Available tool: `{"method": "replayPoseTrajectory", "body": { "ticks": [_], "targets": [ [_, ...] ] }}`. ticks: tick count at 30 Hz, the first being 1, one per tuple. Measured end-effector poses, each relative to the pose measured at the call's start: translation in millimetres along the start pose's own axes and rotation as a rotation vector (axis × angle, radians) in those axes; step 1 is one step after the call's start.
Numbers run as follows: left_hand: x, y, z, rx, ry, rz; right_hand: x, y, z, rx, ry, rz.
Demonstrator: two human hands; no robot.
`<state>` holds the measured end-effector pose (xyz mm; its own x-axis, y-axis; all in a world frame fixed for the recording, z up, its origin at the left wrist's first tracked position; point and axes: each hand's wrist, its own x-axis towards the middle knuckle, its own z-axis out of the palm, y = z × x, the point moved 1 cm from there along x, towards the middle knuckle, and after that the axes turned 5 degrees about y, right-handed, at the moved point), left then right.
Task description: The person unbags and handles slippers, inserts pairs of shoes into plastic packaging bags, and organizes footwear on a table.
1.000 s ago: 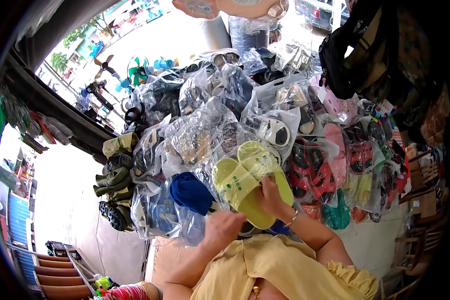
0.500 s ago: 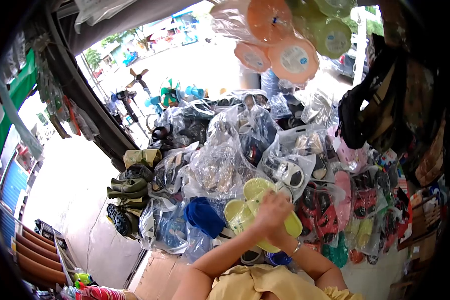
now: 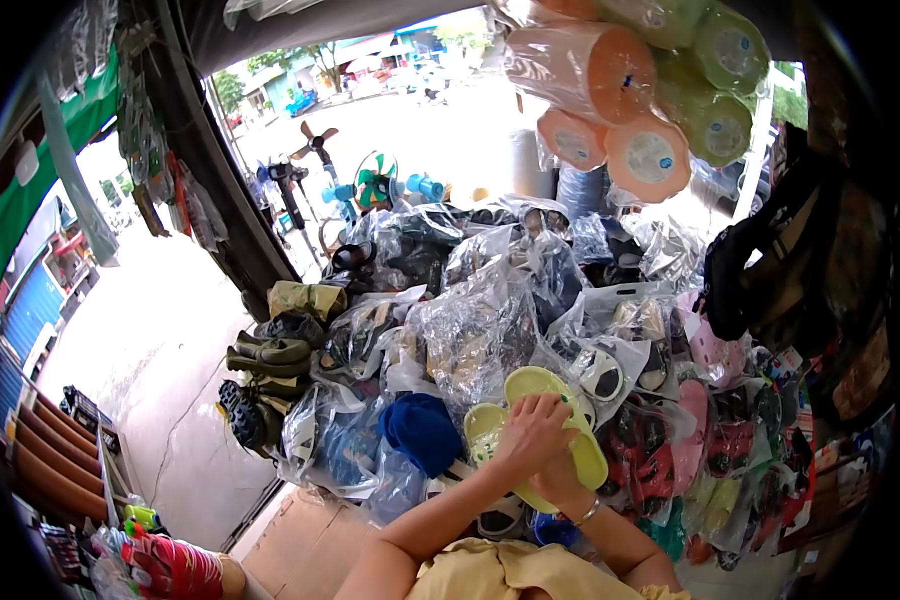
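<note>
A pair of yellow-green clogs (image 3: 591,462) is held up in front of me, over the pile of bagged footwear. My left hand (image 3: 532,432) lies across the clogs, its fingers bent and closed against them. Below and partly behind it, my right hand (image 3: 560,480) is closed at the clogs, and most of its fingers are hidden. A bracelet circles the right wrist. Left of the clogs sits a blue cap-like cloth item (image 3: 420,433). White-and-black footwear (image 3: 600,373) in clear plastic lies just beyond them.
Plastic-wrapped shoes (image 3: 475,335) fill the display ahead. Dark green boots (image 3: 270,355) stand at its left edge, red bagged shoes (image 3: 642,445) at the right. Wrapped orange and green stools (image 3: 648,160) hang overhead. A black bag (image 3: 770,250) hangs at right.
The view has swung so the scene sits further right and lower. My left hand has shifted a little over the clogs, which remain held in both hands.
</note>
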<state>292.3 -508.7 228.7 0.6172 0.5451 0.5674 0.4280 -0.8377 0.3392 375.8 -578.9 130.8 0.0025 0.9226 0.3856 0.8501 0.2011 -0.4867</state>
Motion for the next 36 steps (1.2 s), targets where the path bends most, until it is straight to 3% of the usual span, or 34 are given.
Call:
{"method": "replayPoseTrajectory", "body": {
  "ticks": [2, 6, 9, 12, 14, 18, 21, 24, 25, 27, 28, 29, 30, 32, 34, 36],
  "targets": [
    [5, 13, -13, -0.067, 0.038, -0.038, 0, 1, 2, 0.139, 0.178, -0.132],
    [-9, 2, 2, -0.004, 0.053, 0.093, 10, -10, -19, 0.066, -0.021, 0.007],
    [-9, -2, 8, -0.099, 0.065, 0.087, 14, -16, -23, -0.178, 0.143, -0.135],
    [-9, 9, 27, -0.145, 0.076, 0.199, 15, -10, -10, -0.204, 0.201, -0.165],
    [-18, 14, 35, -0.033, -0.133, 0.339, 17, -3, -3, -0.178, 0.213, -0.158],
    [-27, 10, 6, -0.033, -0.045, 0.325, 15, 11, 3, -0.123, 0.281, -0.160],
    [-38, -3, -24, -0.094, -0.101, 0.153, -6, 44, 20, -0.096, 0.343, -0.160],
    [-55, -40, -38, -0.022, -0.026, 0.036, 18, 4, -36, -0.223, 0.488, -0.229],
    [-59, -45, -34, -0.016, -0.025, 0.027, 17, 4, -32, -0.215, 0.483, -0.235],
    [-68, -55, -25, -0.030, 0.074, 0.125, 13, 16, -17, -0.250, 0.469, -0.036],
    [-63, -49, -31, -0.068, 0.173, 0.178, 8, 33, -4, -0.480, 0.414, -0.225],
    [-63, -47, -34, -0.074, 0.134, 0.221, -3, 64, 21, -0.347, 0.336, -0.059],
    [-62, -39, -41, -0.056, 0.141, 0.266, 5, 50, 6, -0.407, 0.487, -0.170],
    [-59, -34, -48, -0.016, 0.160, 0.279, -4, 56, 15, 0.054, 0.425, 0.209],
    [-53, -37, -51, -0.044, 0.250, 0.253, 3, 42, -4, 0.237, 0.342, 0.328],
    [-56, -46, -39, -0.008, 0.210, 0.143, 6, 36, -4, 0.265, 0.373, 0.195]
  ]
}}
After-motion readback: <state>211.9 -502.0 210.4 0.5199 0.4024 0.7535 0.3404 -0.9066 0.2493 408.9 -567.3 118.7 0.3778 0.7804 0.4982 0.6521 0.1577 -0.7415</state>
